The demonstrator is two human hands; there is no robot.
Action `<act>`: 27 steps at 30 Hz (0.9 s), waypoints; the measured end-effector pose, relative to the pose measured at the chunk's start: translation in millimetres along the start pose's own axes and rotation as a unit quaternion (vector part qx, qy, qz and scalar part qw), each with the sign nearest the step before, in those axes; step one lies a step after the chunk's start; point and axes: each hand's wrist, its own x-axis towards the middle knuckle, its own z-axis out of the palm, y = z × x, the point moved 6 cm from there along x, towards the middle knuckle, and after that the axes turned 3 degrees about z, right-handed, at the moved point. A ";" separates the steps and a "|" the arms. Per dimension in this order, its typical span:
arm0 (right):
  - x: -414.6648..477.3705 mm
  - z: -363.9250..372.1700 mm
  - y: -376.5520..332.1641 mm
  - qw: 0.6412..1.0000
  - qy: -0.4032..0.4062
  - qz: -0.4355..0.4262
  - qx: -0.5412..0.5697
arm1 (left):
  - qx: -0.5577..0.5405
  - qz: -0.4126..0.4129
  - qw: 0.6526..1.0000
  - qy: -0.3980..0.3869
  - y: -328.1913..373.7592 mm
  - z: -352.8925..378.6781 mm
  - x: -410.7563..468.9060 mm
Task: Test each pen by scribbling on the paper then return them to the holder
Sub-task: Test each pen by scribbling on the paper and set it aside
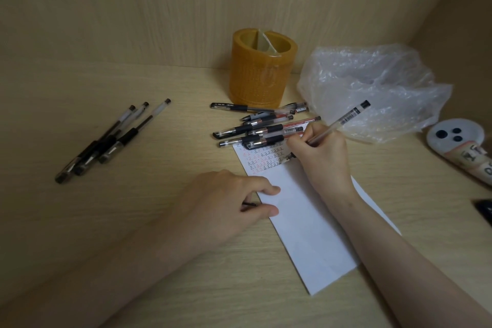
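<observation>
Pen under test: the clear-barrelled pen [343, 118] lies on a slant. Its long axis runs from the writing end, low and left on the paper [306, 234], up to the dark back end, which points right and away toward the plastic bag [372, 88]. The tip itself is hidden behind the fingers.

Right hand [319, 152]: gripping that pen in a writing hold, fingers curled round the lower barrel. The heel of the hand rests on the sheet, and the forearm comes in from the lower right across the paper's right edge. The hand sits at the far end of the sheet, just beside rows of small red and black marks [266, 157].

Left hand [229, 200]: knuckles up, fingers curled, with thumb and forefinger tips on the paper's left edge. A small dark sliver shows between them (possibly a pen cap). Whether it is gripped cannot be told from this angle.

Holder [262, 72]: amber, round, upright against the back wall, beyond the paper and well clear of both hands.

Loose pens: a pile [261, 125] lies mostly crosswise between the holder and the paper's far end, with the nearest ones overlapping the sheet beside the right hand. Three more [111, 141] lie together on the desk [66, 208], far to the left, pointing diagonally.
</observation>
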 end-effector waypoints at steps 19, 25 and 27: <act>6.1 -5.2 -4.5 0.960 -0.065 0.094 0.257 | -0.112 -0.012 0.991 0.070 -5.1 -7.2 -2.1; 0.2 10.2 -10.3 0.919 -0.135 0.158 0.336 | -0.231 -0.014 0.966 0.113 -3.3 -19.5 -1.4; -3.6 14.8 -14.8 0.932 -0.153 0.138 0.297 | -0.230 -0.009 0.967 0.107 -3.0 -18.2 -1.0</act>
